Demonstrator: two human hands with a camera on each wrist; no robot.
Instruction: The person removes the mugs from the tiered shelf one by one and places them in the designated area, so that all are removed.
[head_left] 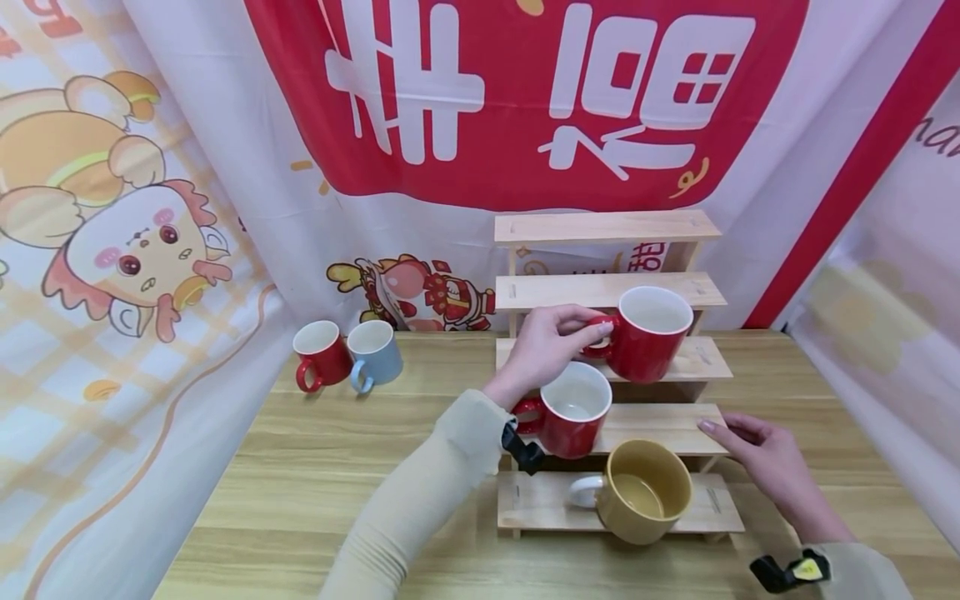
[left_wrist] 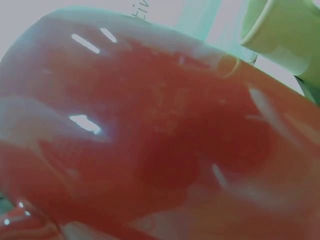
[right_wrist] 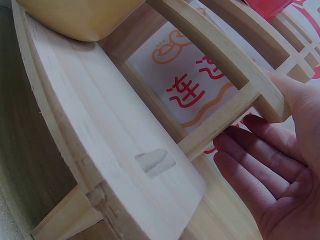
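Note:
My left hand (head_left: 551, 342) pinches the handle of a red mug (head_left: 648, 337) with a white inside, held upright over the middle step of a wooden stepped rack (head_left: 701, 358). Just below my left wrist, another red mug (head_left: 573, 417) stands on the second step up; its glossy side (left_wrist: 150, 125) fills the left wrist view. A mustard-yellow mug (head_left: 645, 492) with a white handle sits on the lowest step. My right hand (head_left: 765, 458) holds the right end of the second step, thumb on top and fingers (right_wrist: 250, 165) reaching beneath.
A red mug (head_left: 322, 356) and a light blue mug (head_left: 377, 354) stand together at the back left of the wooden table (head_left: 315, 467). Behind the rack hangs a printed cloth (head_left: 450, 225), with more cloth along both sides.

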